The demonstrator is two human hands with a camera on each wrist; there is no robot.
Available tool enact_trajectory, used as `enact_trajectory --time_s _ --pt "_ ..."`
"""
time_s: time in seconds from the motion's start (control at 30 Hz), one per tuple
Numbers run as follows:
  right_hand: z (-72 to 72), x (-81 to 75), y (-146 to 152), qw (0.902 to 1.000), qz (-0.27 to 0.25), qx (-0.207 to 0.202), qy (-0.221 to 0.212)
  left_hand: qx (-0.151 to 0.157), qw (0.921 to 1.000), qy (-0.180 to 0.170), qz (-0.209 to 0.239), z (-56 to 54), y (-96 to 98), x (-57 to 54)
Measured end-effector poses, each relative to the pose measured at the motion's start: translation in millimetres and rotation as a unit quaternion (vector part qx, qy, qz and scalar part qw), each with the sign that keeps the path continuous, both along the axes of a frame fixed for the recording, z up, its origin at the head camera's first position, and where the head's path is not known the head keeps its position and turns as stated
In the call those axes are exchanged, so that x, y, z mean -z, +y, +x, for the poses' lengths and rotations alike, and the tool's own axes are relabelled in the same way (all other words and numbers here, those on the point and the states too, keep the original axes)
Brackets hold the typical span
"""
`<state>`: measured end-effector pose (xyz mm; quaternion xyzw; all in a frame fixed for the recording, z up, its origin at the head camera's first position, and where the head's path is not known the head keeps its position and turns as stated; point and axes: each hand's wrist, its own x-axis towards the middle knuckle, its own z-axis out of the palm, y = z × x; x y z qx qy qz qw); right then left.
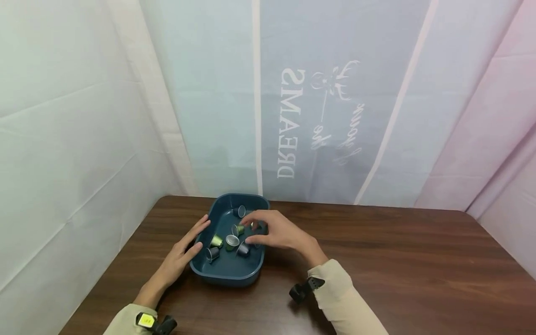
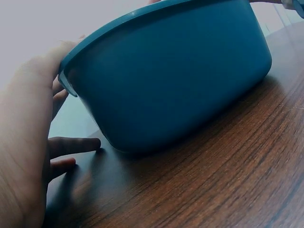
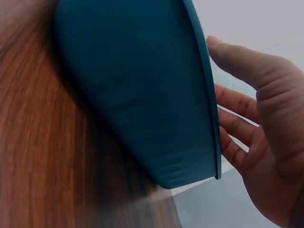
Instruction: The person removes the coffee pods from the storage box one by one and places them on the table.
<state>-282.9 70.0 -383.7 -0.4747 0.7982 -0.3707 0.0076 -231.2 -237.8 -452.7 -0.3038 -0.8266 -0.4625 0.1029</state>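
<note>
At far left hangs a white curtain [image 1: 75, 116]. My left hand [image 1: 179, 260] is next, fingers spread and extended, resting against the left rim of the blue bin [image 1: 228, 281]; in the left wrist view, two fingers reach below the rim. The bin stands on the brown worktop [image 1: 402, 265]. Inside it, left to right: a dark capsule [image 1: 213, 254] on its side, a green capsule [image 1: 217, 241], a silver-lidded capsule [image 1: 232, 240] facing up, a second green capsule [image 1: 239, 230], a grey capsule [image 1: 240, 211] near the far end, and a purplish capsule [image 1: 243, 250]. My right hand [image 1: 278, 229] arches over the right rim, thumb and forefinger parted, fingertips near the second green capsule. Behind it, a backdrop [image 1: 326, 37] bears the inverted word "DREAMS".
</note>
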Motion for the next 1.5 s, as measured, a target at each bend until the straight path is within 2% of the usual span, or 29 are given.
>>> enact_trajectory --time_s 0.17,0.33,0.63,0.93,1.23,1.5 --pt "-1.0 1.1 -7 0.9989 0.046 -0.012 0.002 0.002 1.0000 -0.003 0.001 0.4 0.3 -0.2" --pt "-1.4 1.9 -10 0.9953 0.093 0.005 0.026 0.007 1.0000 -0.005 0.002 0.2 1.2 -0.4" --pt "0.2 -1.4 -17 0.9918 0.127 0.000 0.014 -0.004 1.0000 -0.007 -0.002 0.6 1.1 -0.7" --pt "-0.6 -1.7 -27 0.9843 0.173 -0.016 0.032 -0.002 1.0000 -0.002 0.004 -0.2 1.7 -1.0" --pt "-4.1 -3.8 -36 0.9826 0.174 -0.057 0.031 -0.006 1.0000 -0.003 0.000 0.7 -0.6 -1.4" --pt "-12.8 -5.3 -47 0.9713 0.214 -0.103 0.008 -0.008 0.9999 -0.011 -0.004 0.6 0.4 -2.2"
